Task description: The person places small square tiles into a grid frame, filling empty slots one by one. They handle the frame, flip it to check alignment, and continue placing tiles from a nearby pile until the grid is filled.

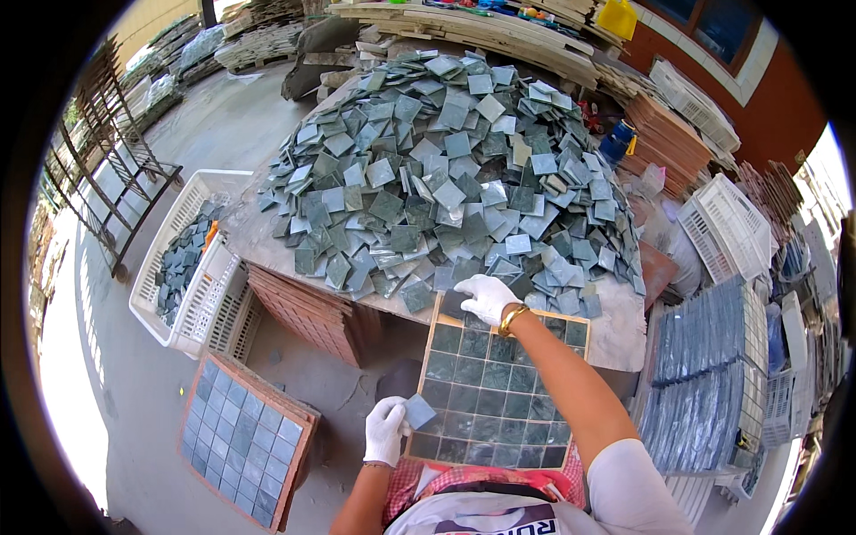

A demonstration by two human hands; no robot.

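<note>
My left hand (386, 432), in a white glove, pinches a square grey-blue stone tile (418, 411) beside the lower left of a wooden grid tray (430, 346). Dark green-grey square tiles (477, 370) lie in rows in the tray, which leans from my lap toward the table edge. At the tray's far left corner, my gloved right hand (488, 299) has its fingers closed at the edge of another stone tile (454, 305). The fingertips partly cover that tile. My right forearm hides part of the tray's right side. A large heap of loose stone tiles (446, 169) covers the table beyond.
The table's bare edge (620, 308) shows at right. To the left stand a white plastic crate (192, 308) of tile pieces and a stack of boards topped by a tiled panel (241, 437). Wrapped tile sheets (700, 383) are stacked at right. A metal rack (111, 169) stands far left.
</note>
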